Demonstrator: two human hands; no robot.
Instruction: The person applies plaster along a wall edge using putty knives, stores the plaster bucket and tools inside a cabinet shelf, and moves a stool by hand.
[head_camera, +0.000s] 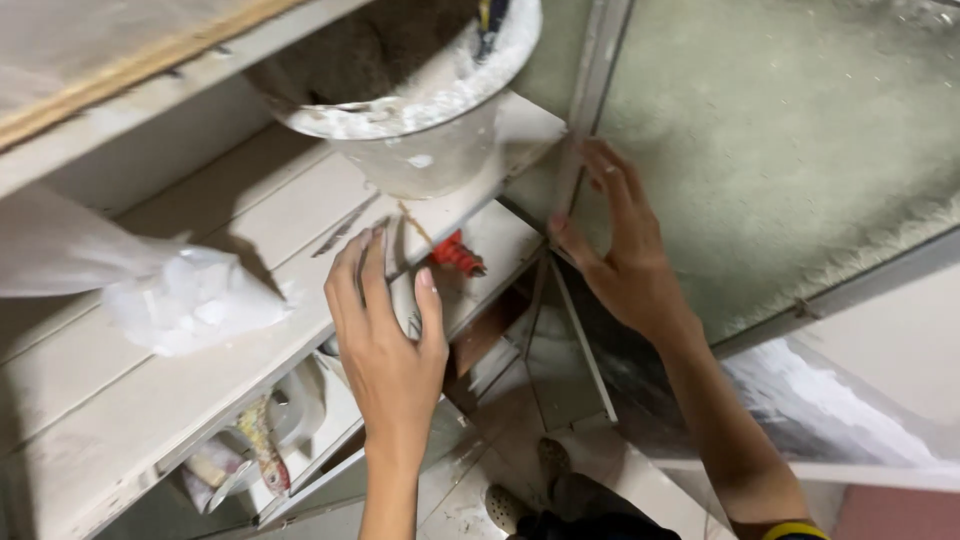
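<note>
The left hand (385, 330) lies flat, fingers spread, at the plank's (150, 400) edge beside a red tool (457, 253). The right hand (620, 250), fingers spread, presses a tile (780, 130), steadying it against the wall.

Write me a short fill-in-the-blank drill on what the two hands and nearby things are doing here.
The left hand rests on a white wooden ____.
Just past its fingertips lies a small ____ tool.
The right hand presses against a metal ____ beside the grey panel.
Above the left hand stands a white ____.

Missing words: plank; red; strip; bucket
</note>
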